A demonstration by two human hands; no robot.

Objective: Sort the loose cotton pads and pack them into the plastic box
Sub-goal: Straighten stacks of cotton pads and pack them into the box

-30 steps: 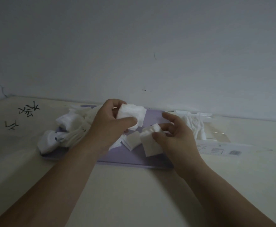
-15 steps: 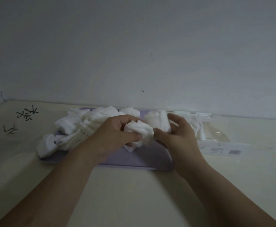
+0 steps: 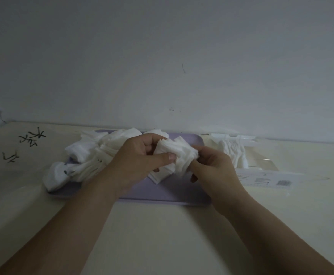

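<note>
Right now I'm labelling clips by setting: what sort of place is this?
Likely a plain home room: a cream tabletop with black marker scribbles against a bare white wall, holding a lilac plastic tray of white cotton pads.

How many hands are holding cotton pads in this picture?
2. The left hand grips the bunch of cotton pads from its left side, above the purple tray; the right hand pinches the same bunch from its right side. No other hand shows.
</note>
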